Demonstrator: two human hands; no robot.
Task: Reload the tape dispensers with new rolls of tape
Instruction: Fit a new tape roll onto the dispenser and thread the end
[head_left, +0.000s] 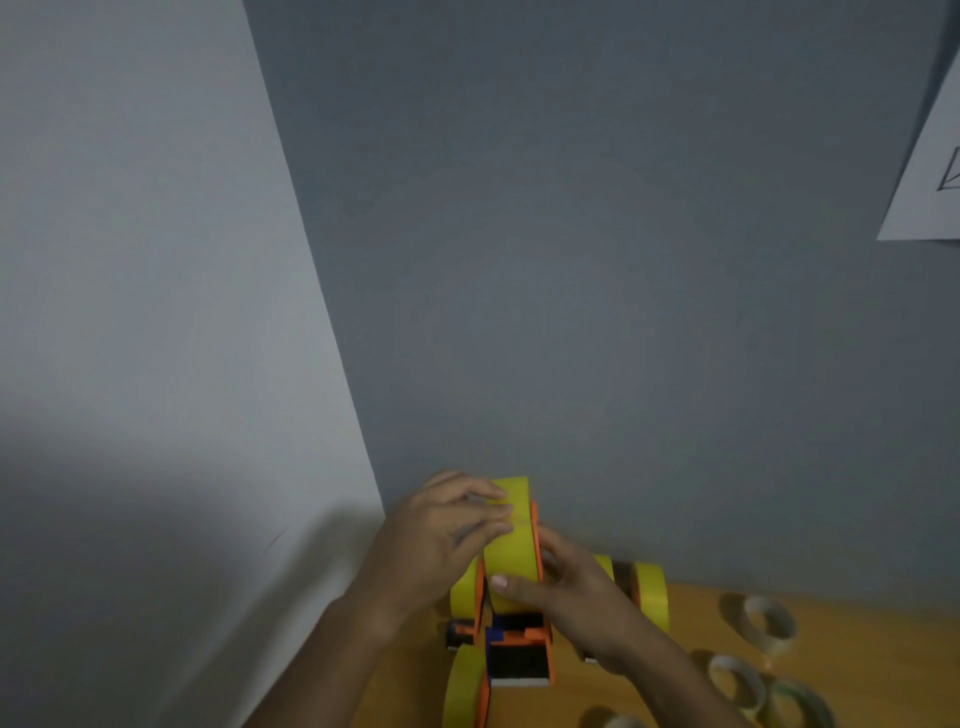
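Grey walls fill most of the view above a wooden tabletop (852, 623). Left hand (441, 545) lays straight fingers across the wide yellow tape roll (511, 545) seated in the orange plastic dispenser (519, 654); right hand (576, 597) grips its right side. Right of the dispenser lie empty cardboard cores (769, 621); another yellow roll (652, 592) stands behind the right wrist.

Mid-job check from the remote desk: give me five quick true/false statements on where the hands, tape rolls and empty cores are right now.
1. Both hands are on the yellow tape roll in the orange dispenser. True: the left hand and the right hand touch it.
2. The roll is blue. False: it is yellow.
3. Empty cardboard cores lie on the wooden table to the right. True.
4. The dispenser is the only yellow-tape item. False: another yellow roll stands behind the right hand.
5. The right hand holds scissors. False: no scissors are visible.
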